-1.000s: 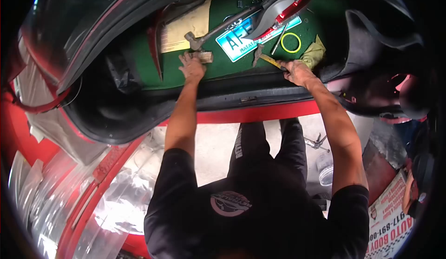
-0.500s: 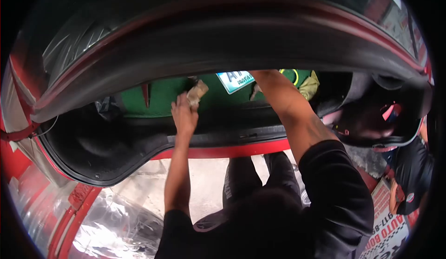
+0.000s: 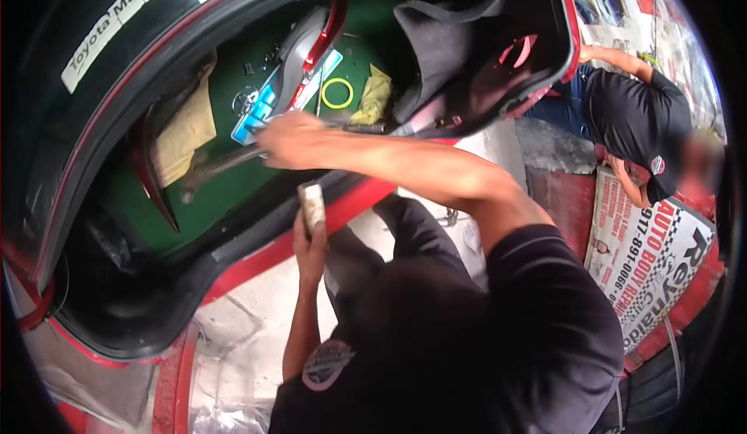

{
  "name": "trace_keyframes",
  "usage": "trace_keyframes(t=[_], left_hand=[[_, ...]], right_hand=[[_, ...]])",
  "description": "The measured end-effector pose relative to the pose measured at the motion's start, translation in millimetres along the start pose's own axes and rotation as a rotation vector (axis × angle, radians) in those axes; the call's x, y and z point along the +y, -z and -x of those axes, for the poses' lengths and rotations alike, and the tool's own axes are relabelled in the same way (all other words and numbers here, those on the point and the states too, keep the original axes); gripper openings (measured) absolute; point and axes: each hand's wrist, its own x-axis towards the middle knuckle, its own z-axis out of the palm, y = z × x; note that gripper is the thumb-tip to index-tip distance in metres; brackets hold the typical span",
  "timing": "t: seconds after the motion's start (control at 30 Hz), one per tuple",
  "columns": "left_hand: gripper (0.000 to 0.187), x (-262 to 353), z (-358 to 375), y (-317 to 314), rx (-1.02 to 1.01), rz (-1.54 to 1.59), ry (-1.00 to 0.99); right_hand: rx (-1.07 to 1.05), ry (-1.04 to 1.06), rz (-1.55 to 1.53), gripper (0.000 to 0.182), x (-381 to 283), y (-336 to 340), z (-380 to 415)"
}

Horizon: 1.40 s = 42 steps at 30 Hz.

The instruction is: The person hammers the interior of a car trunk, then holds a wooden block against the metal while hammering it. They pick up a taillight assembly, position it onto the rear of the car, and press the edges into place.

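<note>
My left hand point(image 3: 310, 241) is closed around a short whitish-brown block point(image 3: 313, 203), held upright at the red edge of the car trunk. Across the trunk opening reaches my right hand point(image 3: 292, 140), its fingers wrapped round a hammer point(image 3: 226, 163), blurred by motion. The hammer's head points left over the green trunk mat point(image 3: 204, 212). Beyond my right hand lie a blue and white license plate point(image 3: 253, 119) and a red and grey tail light point(image 3: 307, 52) across it.
A yellow ring point(image 3: 337, 93), a yellow cloth point(image 3: 375, 98), brown paper point(image 3: 187, 134) and a dark red pointed piece point(image 3: 152, 173) lie in the trunk. The raised lid point(image 3: 101, 107) arches overhead. A co-worker point(image 3: 634, 107) stands to the right, near a sign point(image 3: 650, 270).
The view has turned and shows more of the trunk. My left hand has come back from the mat with the block; my right hand has come out from under the lid with the hammer.
</note>
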Motion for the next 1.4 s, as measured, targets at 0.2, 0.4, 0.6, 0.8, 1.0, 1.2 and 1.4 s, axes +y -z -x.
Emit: trace_keyframes(t=[0.2,0.4,0.6,0.8,1.0,1.2,1.4], left_hand=[[0.058,-16,-11,-60,-0.188,-0.001,-0.064],[0.064,48,-89,-222,-0.327,0.114,-0.412],[0.061,119,-152,-363,-0.276,0.028,-0.445],[0.057,116,-171,-384,-0.332,0.001,-0.446],[0.056,121,-173,-386,-0.316,-0.045,-0.487],[0.06,132,-168,-375,-0.383,-0.078,-0.391],[0.064,107,-176,-376,-0.428,0.091,-0.445]], right_hand=[[-0.022,-0.315,-0.526,0.026,25,88,242],[0.106,-0.413,-0.272,0.026,63,171,349],[0.13,-0.433,0.333,0.044,83,293,371],[-0.017,-0.374,0.465,0.064,62,326,303],[-0.117,-0.554,0.562,0.056,66,321,267],[-0.21,-0.401,0.592,0.054,127,327,288],[-0.321,-0.451,0.66,0.056,112,320,279]])
